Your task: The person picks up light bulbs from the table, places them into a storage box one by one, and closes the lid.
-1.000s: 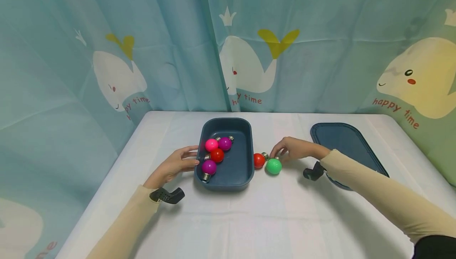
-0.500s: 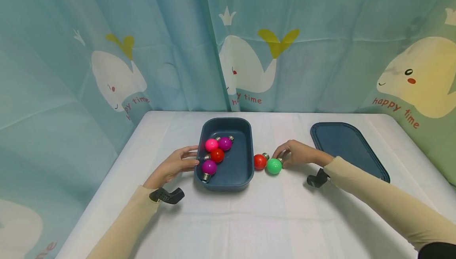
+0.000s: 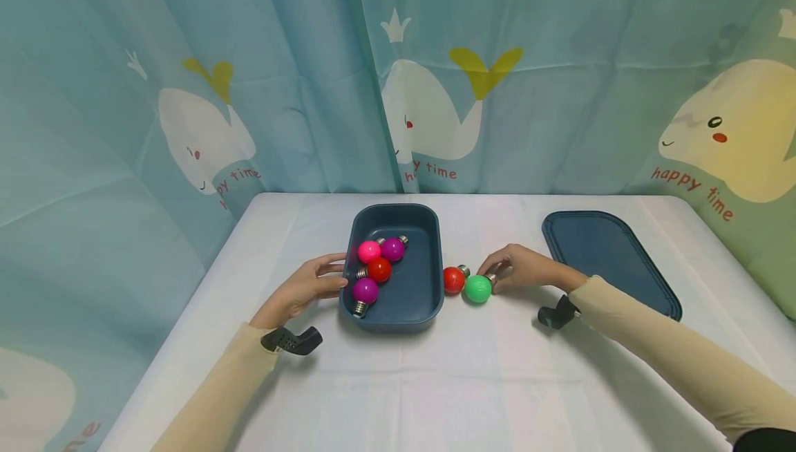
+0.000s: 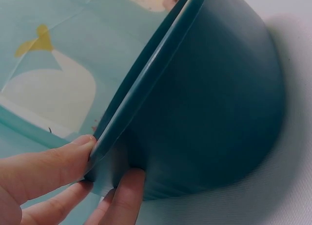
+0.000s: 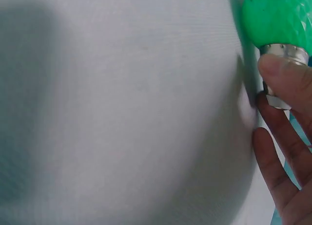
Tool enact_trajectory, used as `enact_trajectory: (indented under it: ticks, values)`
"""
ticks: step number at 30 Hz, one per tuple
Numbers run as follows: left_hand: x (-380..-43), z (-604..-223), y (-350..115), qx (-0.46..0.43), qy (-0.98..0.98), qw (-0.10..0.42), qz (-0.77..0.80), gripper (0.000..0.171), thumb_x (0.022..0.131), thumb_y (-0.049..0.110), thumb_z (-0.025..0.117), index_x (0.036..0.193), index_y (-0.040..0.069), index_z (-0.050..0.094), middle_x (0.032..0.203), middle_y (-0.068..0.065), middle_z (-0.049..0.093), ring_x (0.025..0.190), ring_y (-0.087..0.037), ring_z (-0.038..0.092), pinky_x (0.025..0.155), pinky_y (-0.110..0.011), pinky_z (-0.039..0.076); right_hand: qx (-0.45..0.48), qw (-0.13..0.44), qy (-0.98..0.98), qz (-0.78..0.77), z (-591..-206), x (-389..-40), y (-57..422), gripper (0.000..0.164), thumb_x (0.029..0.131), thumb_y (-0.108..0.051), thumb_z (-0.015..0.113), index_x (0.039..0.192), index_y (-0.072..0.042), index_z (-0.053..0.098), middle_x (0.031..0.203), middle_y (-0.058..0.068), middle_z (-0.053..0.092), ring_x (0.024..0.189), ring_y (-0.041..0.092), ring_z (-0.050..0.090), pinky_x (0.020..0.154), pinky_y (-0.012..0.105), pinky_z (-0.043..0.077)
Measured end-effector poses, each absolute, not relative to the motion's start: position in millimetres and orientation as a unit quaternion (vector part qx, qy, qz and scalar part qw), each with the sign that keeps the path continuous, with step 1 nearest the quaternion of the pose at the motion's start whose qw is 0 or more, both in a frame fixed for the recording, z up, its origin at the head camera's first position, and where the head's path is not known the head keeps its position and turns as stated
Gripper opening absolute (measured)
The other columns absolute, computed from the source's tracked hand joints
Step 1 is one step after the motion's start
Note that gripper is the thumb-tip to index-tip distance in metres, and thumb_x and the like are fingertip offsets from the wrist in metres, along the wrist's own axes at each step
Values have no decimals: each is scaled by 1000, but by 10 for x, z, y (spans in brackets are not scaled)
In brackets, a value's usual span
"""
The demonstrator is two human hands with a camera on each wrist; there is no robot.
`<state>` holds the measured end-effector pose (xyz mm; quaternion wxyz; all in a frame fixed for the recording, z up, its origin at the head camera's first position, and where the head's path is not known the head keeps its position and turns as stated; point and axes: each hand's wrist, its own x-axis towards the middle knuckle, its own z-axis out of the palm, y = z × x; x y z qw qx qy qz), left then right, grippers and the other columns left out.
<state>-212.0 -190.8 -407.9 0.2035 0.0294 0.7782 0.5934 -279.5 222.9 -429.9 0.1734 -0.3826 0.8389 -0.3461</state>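
My right hand (image 3: 519, 267) pinches the silvery screw base of a green light bulb (image 3: 477, 289); in the right wrist view the thumb lies across that metal base (image 5: 287, 52). Touching the left side of a dark blue box (image 3: 407, 317) is my left hand (image 3: 305, 286), its fingers fairly straight. In the left wrist view one fingertip is at the box's rim (image 4: 146, 74) and others rest against the outer wall. Inside the box lie a pink bulb (image 3: 369, 251), a red bulb (image 3: 378, 270) and two purple bulbs, one of them (image 3: 365, 291) nearest the front.
Another red bulb (image 3: 453, 280) lies on the white tablecloth (image 3: 435, 390), between the box's right wall and the green bulb. A flat dark blue lid (image 3: 603, 248) lies at the right, partly behind the right forearm. A whale-print curtain (image 3: 298, 127) hangs behind the table.
My right hand has shifted slightly right and toward me, settling at the green bulb's base, which now points right toward the hand. The left hand stays at the box.
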Motion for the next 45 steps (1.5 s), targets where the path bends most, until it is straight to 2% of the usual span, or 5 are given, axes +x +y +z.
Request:
enact_trajectory:
  ticks: [7,22,31,38,45]
  values:
    - [-2120,-4075,-1910,27,775,205,598,65,89,6,57,146,0,26,146,-28,32,128,-42,44,100,-47,46,-374,193,826,-376,-4290,-2808,2305,31,73,-7,77,103,-3,70,105,14,70,91,3,65,82,21,55]
    - [-2128,-4081,-1918,25,774,205,599,64,89,6,57,146,1,27,146,-28,33,130,-42,42,100,-46,46,-388,200,797,-418,-4080,-2796,2396,32,77,-2,73,106,6,66,107,26,66,90,0,63,81,21,56]
    - [-2130,-4103,-1923,21,776,201,598,64,89,6,58,145,1,28,145,-28,34,127,-42,46,100,-47,46,-395,189,801,-408,-3777,-2854,2377,32,76,1,72,107,5,65,107,22,66,89,2,65,82,21,56]
    - [-2122,-4107,-1926,20,777,200,596,64,89,7,58,145,2,28,145,-27,35,127,-41,45,100,-47,46,-381,187,823,-377,-3483,-2973,2271,36,75,-8,76,108,3,66,108,20,67,90,4,66,83,25,56]
    - [-2115,-4086,-1922,18,776,202,597,64,89,6,58,145,1,27,145,-27,34,125,-39,47,100,-47,46,-388,186,828,-361,-3233,-3114,2056,35,76,-1,73,109,6,65,107,21,67,92,7,66,83,26,57]
